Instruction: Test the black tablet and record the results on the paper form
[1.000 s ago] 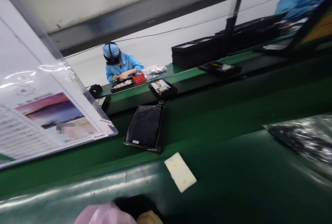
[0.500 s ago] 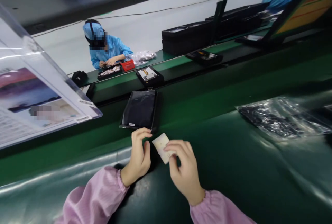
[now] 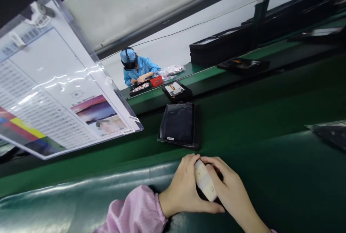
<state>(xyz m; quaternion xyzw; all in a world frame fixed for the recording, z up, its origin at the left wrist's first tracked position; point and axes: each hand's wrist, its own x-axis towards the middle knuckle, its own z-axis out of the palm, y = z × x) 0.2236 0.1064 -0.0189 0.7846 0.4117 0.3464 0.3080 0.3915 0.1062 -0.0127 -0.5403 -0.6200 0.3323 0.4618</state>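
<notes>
Both my hands are closed around a small cream-white flat block [image 3: 204,183] just above the dark green mat [image 3: 270,189]. My left hand [image 3: 186,189], in a pink sleeve, wraps it from the left with the thumb stretched underneath. My right hand [image 3: 229,189] grips it from the right, fingers curled over its top edge. A black tray holding a dark panel [image 3: 178,125] lies on the green belt right beyond my fingers.
A laminated instruction sheet [image 3: 59,92] hangs at the left. A person in a blue coat [image 3: 137,69] works at the far belt beside a red box [image 3: 156,80] and small black trays [image 3: 177,91]. Stacked black trays [image 3: 218,47] stand behind. A shiny bag [image 3: 329,134] lies at the right.
The block lay alone on the mat, then both hands picked it up; now they have closed tightly round it. The view has swung to the left.
</notes>
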